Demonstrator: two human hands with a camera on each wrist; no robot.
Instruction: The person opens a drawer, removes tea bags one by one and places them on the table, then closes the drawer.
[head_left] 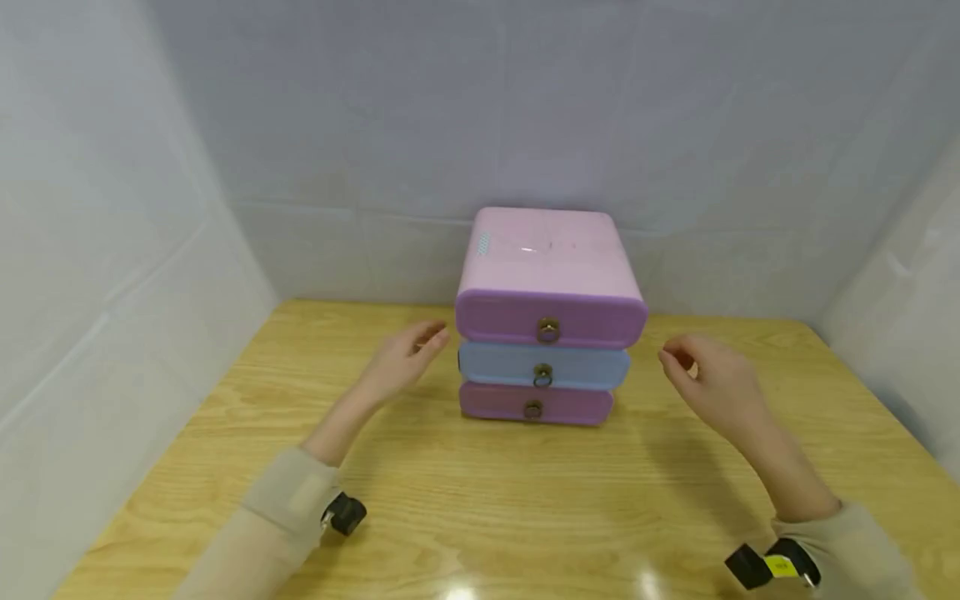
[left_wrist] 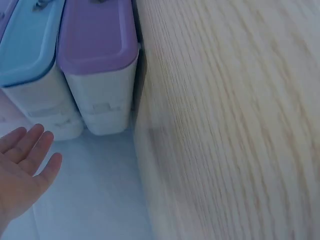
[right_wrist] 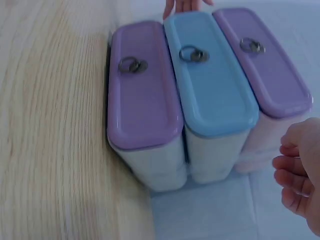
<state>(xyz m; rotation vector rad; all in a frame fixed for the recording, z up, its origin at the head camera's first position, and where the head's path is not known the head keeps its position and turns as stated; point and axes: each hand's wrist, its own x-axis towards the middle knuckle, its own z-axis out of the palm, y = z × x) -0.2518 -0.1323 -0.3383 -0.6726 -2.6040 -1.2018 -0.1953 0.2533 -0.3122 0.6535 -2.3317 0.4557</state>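
A small three-tier drawer box point(head_left: 551, 258) with a pale pink top stands on the table. Its top drawer point(head_left: 495, 319) is purple, the middle drawer point(head_left: 498, 364) light blue and the bottom drawer point(head_left: 495, 400) purple. Each front carries a bronze-coloured ring pull point(right_wrist: 195, 54). Just left of the box hovers my left hand point(head_left: 405, 358), fingers extended toward its side; the left wrist view shows this hand point(left_wrist: 22, 172) palm up with nothing in it. On the other side, my right hand point(head_left: 716, 387) is apart from the box. Its fingers point(right_wrist: 295, 175) bend loosely around nothing.
The wooden table point(head_left: 450, 500) has a light grain. Behind it hangs a pale cloth backdrop point(head_left: 360, 125), with more cloth at the left point(head_left: 97, 292) and right point(head_left: 915, 283). A black wrist camera point(head_left: 345, 512) sits on the left sleeve, another camera point(head_left: 750, 567) on the right.
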